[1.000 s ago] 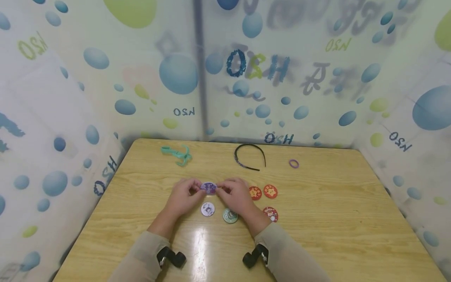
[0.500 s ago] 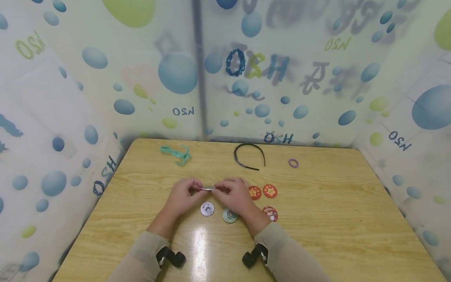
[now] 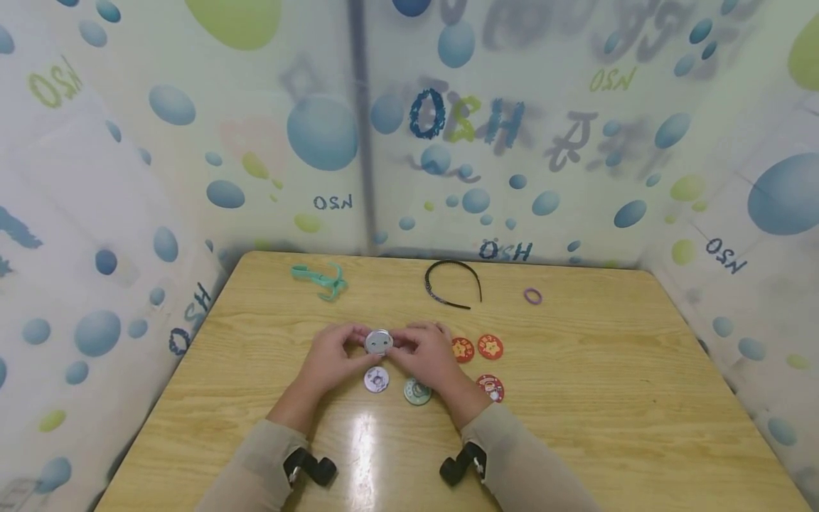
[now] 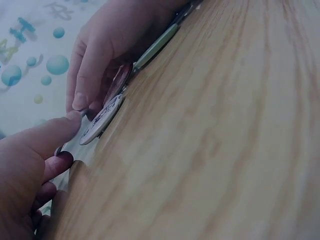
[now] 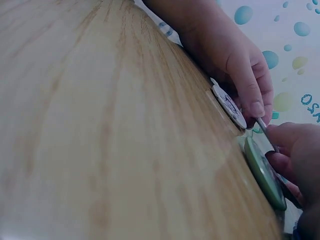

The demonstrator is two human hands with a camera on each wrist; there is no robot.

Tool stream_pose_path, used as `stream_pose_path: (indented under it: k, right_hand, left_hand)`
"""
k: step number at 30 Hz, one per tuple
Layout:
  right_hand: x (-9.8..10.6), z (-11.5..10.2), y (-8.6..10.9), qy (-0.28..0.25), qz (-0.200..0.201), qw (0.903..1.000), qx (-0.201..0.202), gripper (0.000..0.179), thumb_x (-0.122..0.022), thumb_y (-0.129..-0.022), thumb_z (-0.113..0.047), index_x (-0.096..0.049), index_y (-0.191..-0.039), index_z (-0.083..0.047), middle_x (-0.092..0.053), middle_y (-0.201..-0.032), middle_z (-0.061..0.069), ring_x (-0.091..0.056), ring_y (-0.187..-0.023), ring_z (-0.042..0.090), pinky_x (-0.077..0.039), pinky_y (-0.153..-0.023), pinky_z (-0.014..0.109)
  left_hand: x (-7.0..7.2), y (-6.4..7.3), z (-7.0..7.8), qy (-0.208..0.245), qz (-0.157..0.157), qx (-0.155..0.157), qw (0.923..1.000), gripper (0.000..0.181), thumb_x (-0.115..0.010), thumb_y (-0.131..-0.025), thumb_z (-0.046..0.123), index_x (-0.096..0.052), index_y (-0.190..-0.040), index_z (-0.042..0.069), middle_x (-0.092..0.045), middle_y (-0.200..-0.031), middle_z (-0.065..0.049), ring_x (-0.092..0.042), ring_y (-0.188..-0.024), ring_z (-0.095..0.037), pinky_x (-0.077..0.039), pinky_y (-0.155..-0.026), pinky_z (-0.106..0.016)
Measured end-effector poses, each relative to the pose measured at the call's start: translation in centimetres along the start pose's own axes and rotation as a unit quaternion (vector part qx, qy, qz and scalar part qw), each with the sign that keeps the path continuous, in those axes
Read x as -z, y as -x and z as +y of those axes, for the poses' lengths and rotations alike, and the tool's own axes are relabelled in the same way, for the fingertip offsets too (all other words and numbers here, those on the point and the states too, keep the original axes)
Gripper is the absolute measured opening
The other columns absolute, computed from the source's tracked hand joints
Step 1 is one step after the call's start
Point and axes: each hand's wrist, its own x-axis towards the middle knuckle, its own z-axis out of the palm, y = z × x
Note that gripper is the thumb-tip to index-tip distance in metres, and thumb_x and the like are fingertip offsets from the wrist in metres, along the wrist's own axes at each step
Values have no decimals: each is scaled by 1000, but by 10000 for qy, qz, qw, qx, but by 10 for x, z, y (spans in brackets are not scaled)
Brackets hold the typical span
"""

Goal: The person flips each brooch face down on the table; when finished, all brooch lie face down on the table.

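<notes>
Between them, my left hand (image 3: 331, 360) and right hand (image 3: 424, 355) pinch a round pin badge (image 3: 379, 343) by its opposite edges. Its silver back faces the head camera, so the printed purple front is hidden. Just below it on the table lies a white badge (image 3: 377, 380) with a small drawing. A green badge (image 3: 418, 391) lies by my right wrist, which covers part of it. In the right wrist view the held badge shows as a thin edge, close over the green badge (image 5: 264, 175).
Two red star badges (image 3: 490, 347) and a red badge with a figure (image 3: 491, 387) lie right of my right hand. Farther back on the wooden table (image 3: 595, 355) are a teal claw-like clip (image 3: 323, 280), a black headband (image 3: 430, 284) and a purple ring-shaped band (image 3: 533, 296).
The held badge has been turned over in my fingers: its purple front showed first, then its edge, now its silver back. Both hands stay in nearly the same place.
</notes>
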Motion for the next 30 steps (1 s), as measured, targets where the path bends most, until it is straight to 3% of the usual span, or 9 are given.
stream_pose_path:
  k: [7, 16, 30]
  right_hand:
    - [0, 0, 1, 192, -119, 9997, 44, 49, -89, -88, -40, -78, -130, -18, -78, -120, -1, -61, -127, 30, -20, -119, 67]
    - [1, -1, -1, 641, -302, 9975, 44, 44, -88, -88, -39, -78, -127, -21, -75, -121, -2, -62, -122, 24, -30, -113, 59]
    - [-2, 2, 0, 274, -114, 9996, 36, 44, -89, -88, -31, -77, -129, -20, -78, -115, -8, -60, -117, 21, -28, -113, 59]
  left_hand:
    - [-1, 1, -2, -356, 148, -250, 9989, 52, -99, -76, 26, -76, -122, 16, -77, -99, 8, -64, -105, -24, -45, -99, -50]
    - [-1, 1, -1, -578, 88, -388, 9975, 52, -96, -79, 23, -76, -127, 14, -77, -104, 7, -62, -105, -24, -44, -99, -51]
    - [-3, 0, -8, -692, 189, -649, 9953, 49, -95, -79, 23, -77, -123, 11, -77, -120, -3, -62, -115, -28, -42, -105, -54]
